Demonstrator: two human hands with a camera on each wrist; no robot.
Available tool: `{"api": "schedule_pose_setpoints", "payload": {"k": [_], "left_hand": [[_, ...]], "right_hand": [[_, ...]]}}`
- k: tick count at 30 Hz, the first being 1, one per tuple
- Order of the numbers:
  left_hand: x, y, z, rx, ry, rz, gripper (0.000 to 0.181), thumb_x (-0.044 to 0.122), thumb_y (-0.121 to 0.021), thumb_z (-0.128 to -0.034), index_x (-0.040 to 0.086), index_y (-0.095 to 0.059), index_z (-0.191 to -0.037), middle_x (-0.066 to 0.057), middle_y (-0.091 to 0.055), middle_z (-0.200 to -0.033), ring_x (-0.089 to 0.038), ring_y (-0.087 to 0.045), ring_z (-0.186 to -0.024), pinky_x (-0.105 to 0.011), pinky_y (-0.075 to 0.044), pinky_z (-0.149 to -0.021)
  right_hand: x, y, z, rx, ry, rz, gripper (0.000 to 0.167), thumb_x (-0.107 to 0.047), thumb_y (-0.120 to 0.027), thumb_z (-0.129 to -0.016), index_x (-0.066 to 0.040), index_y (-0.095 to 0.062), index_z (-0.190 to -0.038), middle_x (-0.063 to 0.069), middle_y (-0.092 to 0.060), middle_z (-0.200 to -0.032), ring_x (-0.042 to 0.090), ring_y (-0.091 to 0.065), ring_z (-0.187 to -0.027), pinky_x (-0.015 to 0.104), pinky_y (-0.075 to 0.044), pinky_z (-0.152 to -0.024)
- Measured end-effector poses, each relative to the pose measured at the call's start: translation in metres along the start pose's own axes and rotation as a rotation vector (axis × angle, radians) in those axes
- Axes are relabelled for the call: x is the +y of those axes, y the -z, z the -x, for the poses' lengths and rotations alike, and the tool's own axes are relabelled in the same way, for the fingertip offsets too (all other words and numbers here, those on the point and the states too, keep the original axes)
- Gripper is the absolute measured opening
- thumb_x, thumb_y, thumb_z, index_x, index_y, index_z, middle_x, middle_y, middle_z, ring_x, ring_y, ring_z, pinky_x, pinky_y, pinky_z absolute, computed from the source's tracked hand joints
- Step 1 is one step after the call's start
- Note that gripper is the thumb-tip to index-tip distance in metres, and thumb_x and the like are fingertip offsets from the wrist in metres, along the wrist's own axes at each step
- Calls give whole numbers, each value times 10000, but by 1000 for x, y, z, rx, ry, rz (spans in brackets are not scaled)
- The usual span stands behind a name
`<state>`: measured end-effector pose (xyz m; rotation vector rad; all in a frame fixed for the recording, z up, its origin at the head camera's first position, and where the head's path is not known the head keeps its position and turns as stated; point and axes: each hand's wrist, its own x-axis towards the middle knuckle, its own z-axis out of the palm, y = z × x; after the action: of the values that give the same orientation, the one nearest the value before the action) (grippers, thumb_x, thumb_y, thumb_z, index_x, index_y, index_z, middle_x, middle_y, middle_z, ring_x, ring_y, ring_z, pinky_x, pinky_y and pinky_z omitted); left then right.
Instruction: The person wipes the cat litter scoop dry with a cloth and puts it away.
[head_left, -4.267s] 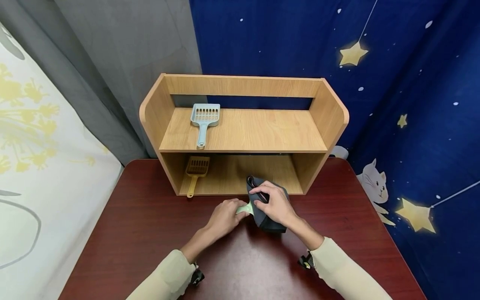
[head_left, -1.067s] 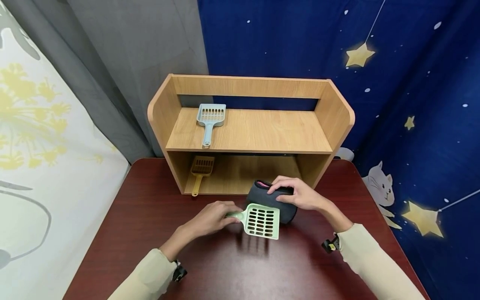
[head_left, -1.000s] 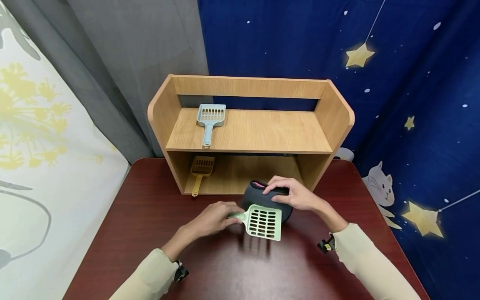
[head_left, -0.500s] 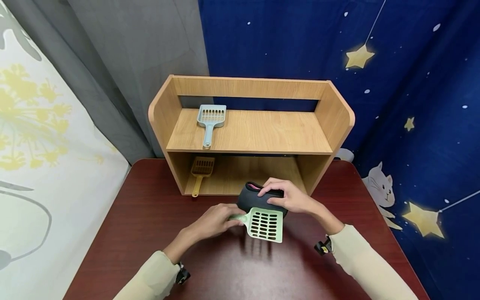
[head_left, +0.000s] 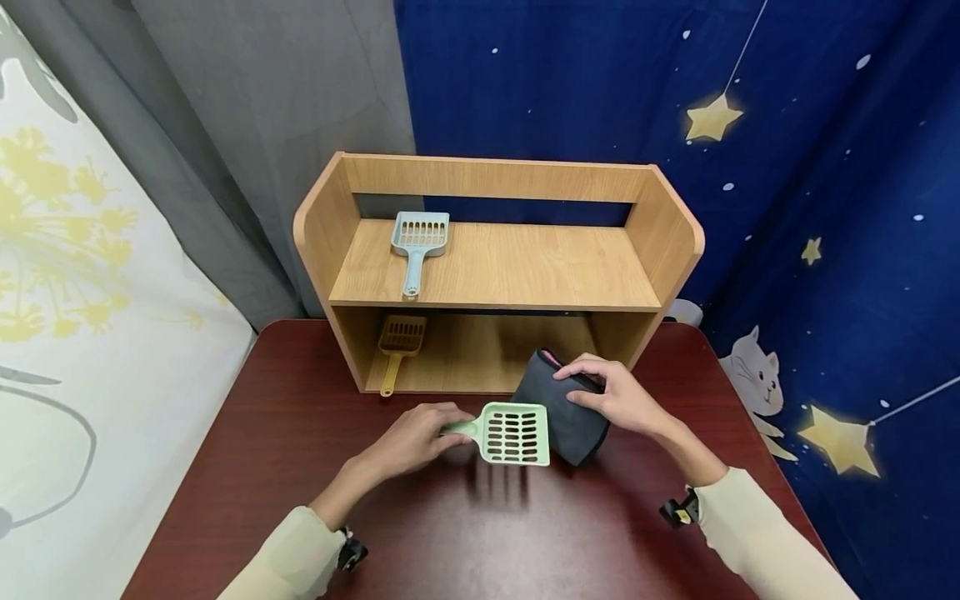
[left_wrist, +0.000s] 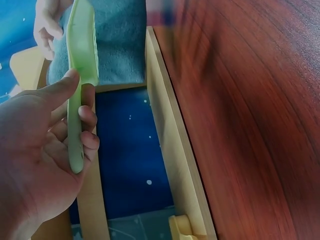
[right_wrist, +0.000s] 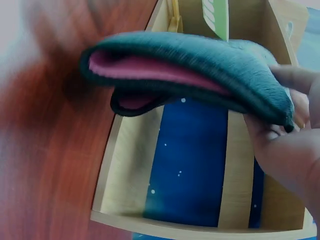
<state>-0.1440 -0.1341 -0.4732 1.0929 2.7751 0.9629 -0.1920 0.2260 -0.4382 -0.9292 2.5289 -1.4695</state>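
Observation:
My left hand [head_left: 417,437] grips a pale green litter scoop [head_left: 514,434] by its handle, with the slotted head pointing right above the table. In the left wrist view the thumb lies along the scoop handle [left_wrist: 75,135] and the fingers curl round it. My right hand [head_left: 617,398] pinches a folded dark grey cloth [head_left: 555,408] with a pink inner side, just right of and behind the scoop head. In the right wrist view the folded cloth [right_wrist: 200,65] shows its dark edging and pink lining, held between thumb and fingers.
A two-tier wooden shelf [head_left: 495,304] stands at the back of the red-brown table [head_left: 300,467]. On its upper tier at left lies a light blue litter scoop [head_left: 420,237]; below it lies a yellow one [head_left: 401,337], its handle reaching the front edge.
The green scoop has come clear of the cloth that covered its head 4.3 s ago. Since half a second ago the cloth has moved right and tilted; the scoop has shifted slightly left.

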Motion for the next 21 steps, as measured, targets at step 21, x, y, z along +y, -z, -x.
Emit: {"api": "schedule_pose_setpoints", "payload": {"k": [21], "left_hand": [[1,-10,-1,237,34,134,290,126,-780,-966,28,-758,-1238,-5,-747,-1047,-80,-611,-852,-285,-533,-774]], "right_hand": [[-4,-48,11,372,-397,-874,347,63,-684,-974,-58,-700,-1298,54,-620,-1317,141,-659,-1129,298,-601,-878]]}}
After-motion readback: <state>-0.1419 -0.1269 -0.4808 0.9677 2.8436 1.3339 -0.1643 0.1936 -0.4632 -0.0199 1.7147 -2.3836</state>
